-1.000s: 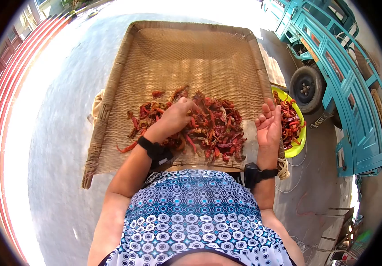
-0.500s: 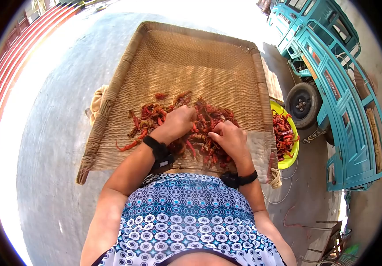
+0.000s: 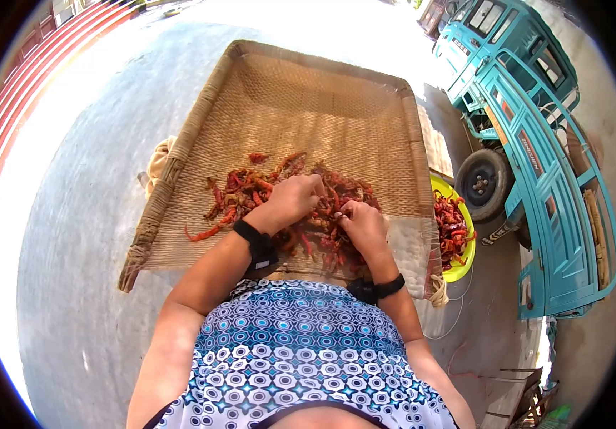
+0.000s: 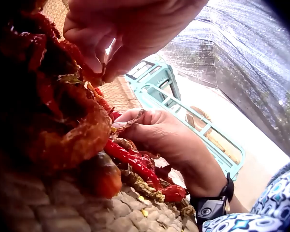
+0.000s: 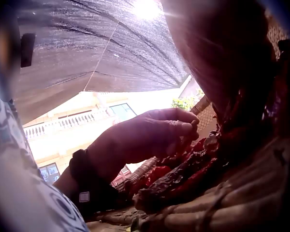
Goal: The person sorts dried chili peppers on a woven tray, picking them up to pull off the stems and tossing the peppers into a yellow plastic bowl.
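Note:
Dried red peppers [image 3: 240, 194] lie heaped across the near half of a woven tray [image 3: 301, 107]. Over the middle of the heap, the left hand [image 3: 292, 200] pinches a small pepper piece [image 5: 195, 127] between thumb and forefinger. Close to its right, the right hand [image 3: 365, 227] is low over the heap; in the left wrist view this hand [image 4: 159, 137] pinches a pepper by its thin brown stem [image 4: 134, 120]. Glossy red peppers [image 4: 137, 162] lie beneath the fingers. The right hand's fingertips are dark and unclear in the right wrist view.
A yellow-green basin [image 3: 463, 270] of red peppers stands right of the tray, with a turquoise three-wheeled vehicle [image 3: 537, 164] beyond it. Beige cloth [image 3: 158, 166] shows at the tray's left edge. Red-edged steps [image 3: 29, 93] are at far left.
The right hand has come from the tray's right edge, where its palm was raised, down to the peppers beside the left hand. The left hand stays over the heap.

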{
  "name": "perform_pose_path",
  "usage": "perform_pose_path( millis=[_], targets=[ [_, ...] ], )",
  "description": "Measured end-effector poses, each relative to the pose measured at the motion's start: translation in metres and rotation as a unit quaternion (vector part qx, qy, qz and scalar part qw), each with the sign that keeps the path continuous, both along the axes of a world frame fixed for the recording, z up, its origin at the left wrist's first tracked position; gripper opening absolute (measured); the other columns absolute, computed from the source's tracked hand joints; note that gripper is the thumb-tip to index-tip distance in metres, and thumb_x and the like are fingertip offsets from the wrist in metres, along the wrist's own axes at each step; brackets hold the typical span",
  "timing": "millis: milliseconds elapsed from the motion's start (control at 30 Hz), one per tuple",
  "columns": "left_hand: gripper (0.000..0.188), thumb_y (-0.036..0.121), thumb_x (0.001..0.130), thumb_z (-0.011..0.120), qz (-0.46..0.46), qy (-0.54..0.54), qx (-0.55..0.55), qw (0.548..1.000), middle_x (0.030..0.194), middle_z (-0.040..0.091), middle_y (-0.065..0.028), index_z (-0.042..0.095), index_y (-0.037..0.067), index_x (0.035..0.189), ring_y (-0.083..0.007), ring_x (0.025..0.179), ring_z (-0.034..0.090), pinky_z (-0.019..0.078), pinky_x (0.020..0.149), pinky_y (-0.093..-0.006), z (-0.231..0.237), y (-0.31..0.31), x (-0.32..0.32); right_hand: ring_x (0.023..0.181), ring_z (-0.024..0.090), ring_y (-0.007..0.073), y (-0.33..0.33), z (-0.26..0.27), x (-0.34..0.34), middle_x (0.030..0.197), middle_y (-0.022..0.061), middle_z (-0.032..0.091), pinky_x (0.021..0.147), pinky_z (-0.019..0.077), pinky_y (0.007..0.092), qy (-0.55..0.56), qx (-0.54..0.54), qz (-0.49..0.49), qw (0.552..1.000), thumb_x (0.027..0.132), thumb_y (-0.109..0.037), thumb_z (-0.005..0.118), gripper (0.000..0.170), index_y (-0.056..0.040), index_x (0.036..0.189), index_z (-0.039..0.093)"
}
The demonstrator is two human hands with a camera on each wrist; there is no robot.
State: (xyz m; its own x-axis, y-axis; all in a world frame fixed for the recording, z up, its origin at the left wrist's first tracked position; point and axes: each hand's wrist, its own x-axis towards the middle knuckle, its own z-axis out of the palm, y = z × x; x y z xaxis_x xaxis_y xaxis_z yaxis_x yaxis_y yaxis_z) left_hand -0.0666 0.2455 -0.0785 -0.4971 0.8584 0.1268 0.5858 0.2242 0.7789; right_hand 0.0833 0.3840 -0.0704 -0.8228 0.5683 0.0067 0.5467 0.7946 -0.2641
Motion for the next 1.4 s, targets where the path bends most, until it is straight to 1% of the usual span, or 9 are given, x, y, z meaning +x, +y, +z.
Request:
perform_pose_path(
  millis=[200,433,600,900,1067,1133,1233,1333,1400],
  targets=[
    [0.019,0.014,0.084,0.059,0.020,-0.038,0.026,0.999,0.094,0.069,-0.0146,0.064,0.006,0.100,-0.0321,0.089,0.066,0.0504,0.076,-0.0443,-0.004,0.001,-0.004,0.075,0.068,0.0258,-0.002,-0.004,0.003,0.079,0.0090,0.069,0.069,0.0518,0.0396,0.155,-0.086,-0.042,0.983,0.085,-0.031,0.068,0.020,-0.0139,0.097,0.069],
    [0.029,0.015,0.094,0.060,-0.022,-0.225,0.088,0.970,0.091,0.064,-0.0054,0.060,-0.001,0.118,-0.0124,0.073,0.060,0.0490,0.065,-0.0259,0.003,0.002,-0.004,0.065,0.064,0.0193,-0.007,-0.009,0.007,0.078,0.0070,0.067,0.062,0.0513,0.0327,0.338,-0.080,0.027,0.938,0.085,-0.019,0.071,0.015,-0.0098,0.096,0.066],
    [0.033,0.018,0.094,0.064,-0.085,-0.395,0.116,0.907,0.084,0.058,0.0011,0.059,0.001,0.121,-0.0067,0.068,0.053,0.0438,0.060,-0.0216,0.016,-0.005,-0.006,0.066,0.064,0.0189,-0.009,-0.006,0.005,0.079,0.0078,0.067,0.062,0.0517,0.0324,0.332,-0.122,0.053,0.934,0.085,-0.017,0.070,0.013,-0.0079,0.093,0.065],
    [0.026,0.023,0.093,0.068,-0.166,-0.394,0.129,0.895,0.083,0.061,0.0013,0.062,0.004,0.110,-0.0059,0.069,0.054,0.0435,0.062,-0.0207,0.010,-0.006,-0.006,0.066,0.066,0.0176,-0.019,0.000,0.009,0.079,0.0089,0.067,0.061,0.0527,0.0303,0.286,-0.108,0.144,0.941,0.084,-0.010,0.070,0.014,-0.0064,0.097,0.065],
    [0.021,0.020,0.094,0.065,-0.088,-0.372,0.124,0.916,0.088,0.063,-0.0012,0.060,0.003,0.106,-0.0082,0.073,0.059,0.0502,0.067,-0.0230,0.023,-0.011,-0.003,0.062,0.062,0.0120,-0.019,0.001,0.014,0.079,0.0054,0.066,0.058,0.0505,0.0264,0.298,-0.220,0.132,0.920,0.090,-0.010,0.066,0.011,-0.0048,0.099,0.064],
    [0.019,0.018,0.095,0.063,-0.076,-0.369,0.142,0.916,0.088,0.063,-0.0018,0.060,0.003,0.106,-0.0090,0.073,0.061,0.0520,0.068,-0.0239,0.025,-0.011,-0.002,0.059,0.059,0.0090,-0.016,-0.002,0.014,0.080,0.0029,0.066,0.054,0.0482,0.0246,0.305,-0.319,0.080,0.894,0.092,-0.011,0.064,0.010,-0.0045,0.101,0.063],
    [0.016,0.016,0.096,0.061,-0.060,-0.398,0.163,0.901,0.089,0.063,-0.0024,0.058,0.003,0.106,-0.0092,0.073,0.061,0.0528,0.068,-0.0240,0.021,-0.010,-0.003,0.053,0.051,0.0071,-0.006,0.005,0.014,0.080,0.0010,0.064,0.050,0.0443,0.0238,0.399,-0.435,-0.010,0.807,0.095,-0.012,0.062,0.011,-0.0056,0.103,0.062],
    [0.015,0.013,0.095,0.060,-0.031,-0.404,0.151,0.902,0.088,0.063,-0.0027,0.058,0.004,0.107,-0.0087,0.072,0.062,0.0517,0.066,-0.0228,0.023,-0.011,-0.005,0.051,0.047,0.0064,0.020,0.006,0.022,0.080,0.0016,0.064,0.048,0.0421,0.0227,0.505,-0.467,-0.050,0.724,0.098,-0.020,0.060,0.016,-0.0064,0.107,0.060],
    [0.016,0.013,0.094,0.061,-0.034,-0.403,0.158,0.901,0.086,0.063,-0.0024,0.058,0.005,0.107,-0.0083,0.072,0.062,0.0505,0.063,-0.0221,0.024,-0.012,-0.010,0.053,0.049,0.0066,0.038,0.009,0.033,0.080,0.0022,0.064,0.049,0.0423,0.0216,0.609,-0.542,-0.048,0.577,0.099,-0.025,0.060,0.021,-0.0065,0.108,0.061]
  ],
)
